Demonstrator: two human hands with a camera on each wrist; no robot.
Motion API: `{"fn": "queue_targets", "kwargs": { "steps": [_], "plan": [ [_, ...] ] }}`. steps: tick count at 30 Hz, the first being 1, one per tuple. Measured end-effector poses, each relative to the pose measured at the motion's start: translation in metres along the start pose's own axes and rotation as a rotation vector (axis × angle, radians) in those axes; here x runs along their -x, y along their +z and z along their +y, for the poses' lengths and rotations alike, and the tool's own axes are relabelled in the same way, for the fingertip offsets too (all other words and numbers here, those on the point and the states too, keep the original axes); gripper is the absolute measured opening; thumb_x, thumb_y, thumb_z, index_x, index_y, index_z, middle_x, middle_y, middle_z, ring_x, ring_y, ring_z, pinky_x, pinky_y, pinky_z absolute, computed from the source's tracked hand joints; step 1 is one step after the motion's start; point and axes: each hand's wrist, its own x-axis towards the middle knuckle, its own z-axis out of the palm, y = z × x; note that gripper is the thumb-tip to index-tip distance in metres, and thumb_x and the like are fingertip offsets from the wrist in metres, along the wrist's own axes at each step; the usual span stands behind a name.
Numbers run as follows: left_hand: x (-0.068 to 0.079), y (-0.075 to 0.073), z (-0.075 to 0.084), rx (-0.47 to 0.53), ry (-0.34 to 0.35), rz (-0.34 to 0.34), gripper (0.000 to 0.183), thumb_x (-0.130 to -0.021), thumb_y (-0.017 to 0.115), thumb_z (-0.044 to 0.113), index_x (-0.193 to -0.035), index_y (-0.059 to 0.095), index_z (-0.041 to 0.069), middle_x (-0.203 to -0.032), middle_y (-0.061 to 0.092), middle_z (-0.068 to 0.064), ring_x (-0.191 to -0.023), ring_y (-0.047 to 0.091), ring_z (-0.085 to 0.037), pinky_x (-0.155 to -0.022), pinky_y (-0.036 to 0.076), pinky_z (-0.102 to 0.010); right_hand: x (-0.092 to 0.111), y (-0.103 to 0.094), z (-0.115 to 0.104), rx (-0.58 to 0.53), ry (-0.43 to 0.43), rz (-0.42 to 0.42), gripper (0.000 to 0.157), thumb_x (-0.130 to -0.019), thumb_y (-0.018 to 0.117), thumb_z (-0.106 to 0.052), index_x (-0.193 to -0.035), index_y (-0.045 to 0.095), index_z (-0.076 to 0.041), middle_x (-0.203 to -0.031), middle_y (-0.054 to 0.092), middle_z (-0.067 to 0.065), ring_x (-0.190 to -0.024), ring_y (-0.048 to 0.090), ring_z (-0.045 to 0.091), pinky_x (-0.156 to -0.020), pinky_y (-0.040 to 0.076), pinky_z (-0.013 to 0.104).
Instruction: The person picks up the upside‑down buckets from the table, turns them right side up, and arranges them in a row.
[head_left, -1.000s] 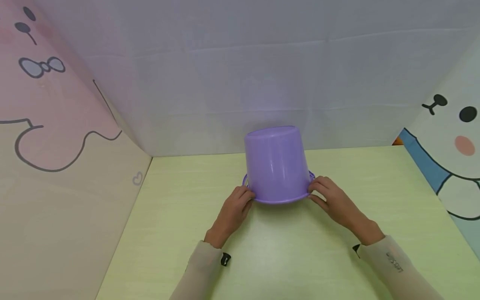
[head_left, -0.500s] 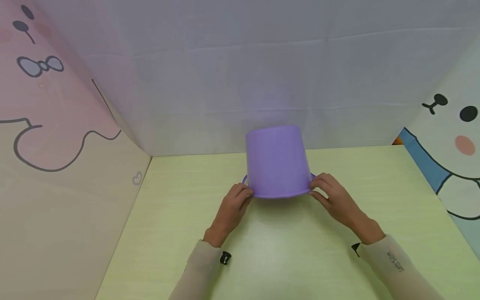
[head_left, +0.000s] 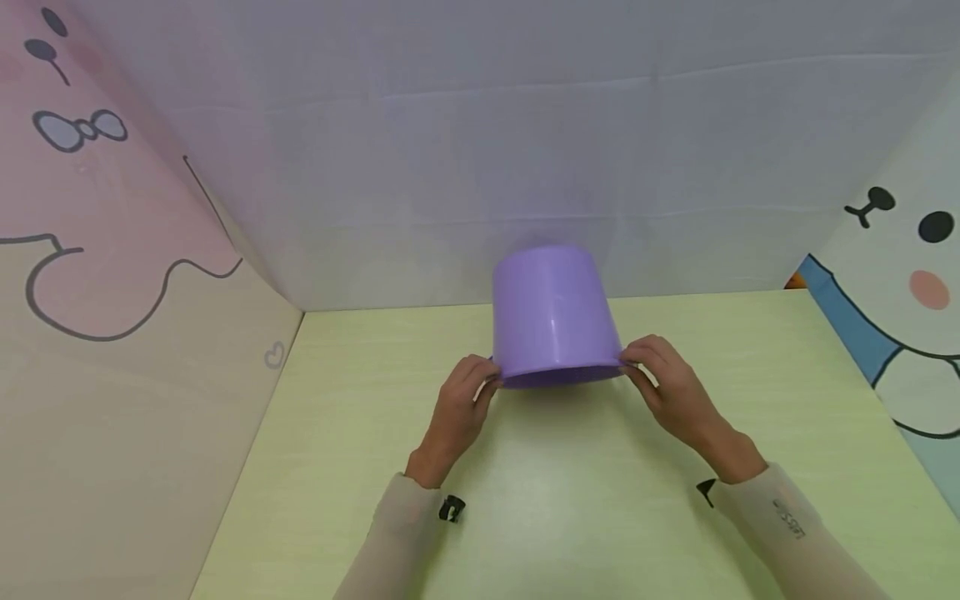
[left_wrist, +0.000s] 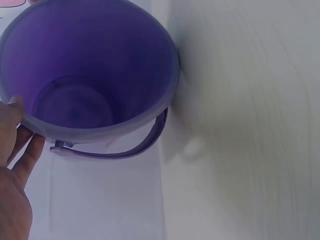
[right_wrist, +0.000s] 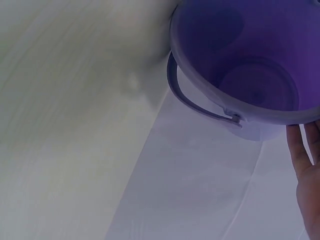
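A purple bucket (head_left: 555,308) is tipped with its mouth turned down and toward the person, its base up near the back wall. My left hand (head_left: 457,408) pinches the rim on the left, and my right hand (head_left: 677,400) pinches it on the right. In the left wrist view the bucket's inside (left_wrist: 75,102) shows a bare round bottom, and the handle (left_wrist: 117,154) hangs outside the rim. The right wrist view has the same handle (right_wrist: 200,107) near the table side, with the fingers of the right hand (right_wrist: 310,185) at the rim.
The light green table (head_left: 558,500) meets a white cloth wall (head_left: 450,167) just behind the bucket. Printed panels stand at the sides, a pink and cream one (head_left: 135,400) on the left and one with a cartoon face (head_left: 900,275) on the right.
The bucket's near rim has been raised and tilted up, so a dark strip of its mouth now shows. Both hands have moved slightly up and away with it.
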Motion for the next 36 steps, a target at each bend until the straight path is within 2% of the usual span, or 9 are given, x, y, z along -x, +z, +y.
{"fn": "queue_targets", "kwargs": {
  "steps": [7, 13, 23, 30, 36],
  "plan": [
    [-0.005, -0.003, -0.001, 0.052, -0.036, 0.007, 0.014, -0.086, 0.064, 0.004, -0.099, 0.058, 0.005, -0.095, 0.056, -0.001, -0.089, 0.053, -0.012, -0.079, 0.046, -0.018, -0.006, 0.000, -0.001, -0.008, -0.008, 0.020, 0.030, -0.097, 0.048, -0.024, -0.098, 0.061, 0.003, -0.094, 0.057, 0.008, -0.086, 0.052, 0.019, -0.078, 0.040, 0.018],
    [-0.007, -0.005, -0.002, 0.064, -0.073, 0.008, 0.013, -0.088, 0.062, 0.007, -0.100, 0.059, 0.006, -0.095, 0.055, -0.001, -0.085, 0.053, -0.011, -0.074, 0.046, -0.018, -0.010, 0.000, -0.003, -0.022, 0.024, 0.000, 0.028, -0.097, 0.050, -0.022, -0.100, 0.061, 0.003, -0.095, 0.058, 0.008, -0.087, 0.052, 0.019, -0.076, 0.042, 0.020],
    [-0.008, -0.008, -0.002, 0.060, -0.102, -0.003, 0.014, -0.088, 0.063, 0.007, -0.101, 0.059, 0.008, -0.094, 0.055, 0.000, -0.083, 0.053, -0.010, -0.071, 0.046, -0.021, -0.015, 0.000, -0.004, -0.039, 0.047, -0.032, 0.014, -0.090, 0.060, -0.004, -0.101, 0.059, 0.003, -0.096, 0.057, 0.008, -0.087, 0.053, 0.018, -0.073, 0.045, 0.021],
    [-0.008, -0.008, -0.003, 0.077, -0.101, 0.015, 0.016, -0.086, 0.064, 0.005, -0.101, 0.059, 0.007, -0.094, 0.056, -0.001, -0.082, 0.054, -0.011, -0.070, 0.047, -0.022, -0.017, 0.000, -0.005, -0.033, 0.075, -0.050, 0.023, -0.080, 0.065, 0.009, -0.101, 0.059, 0.002, -0.096, 0.057, 0.006, -0.088, 0.052, 0.017, -0.072, 0.046, 0.024],
    [-0.009, -0.008, -0.004, 0.078, -0.104, 0.023, 0.016, -0.085, 0.064, 0.004, -0.100, 0.060, 0.007, -0.093, 0.055, -0.001, -0.082, 0.054, -0.010, -0.070, 0.047, -0.022, -0.016, 0.002, -0.005, -0.029, 0.115, -0.042, 0.034, -0.073, 0.068, 0.016, -0.101, 0.059, 0.001, -0.096, 0.057, 0.005, -0.088, 0.053, 0.016, -0.073, 0.047, 0.021]
  ]
}}
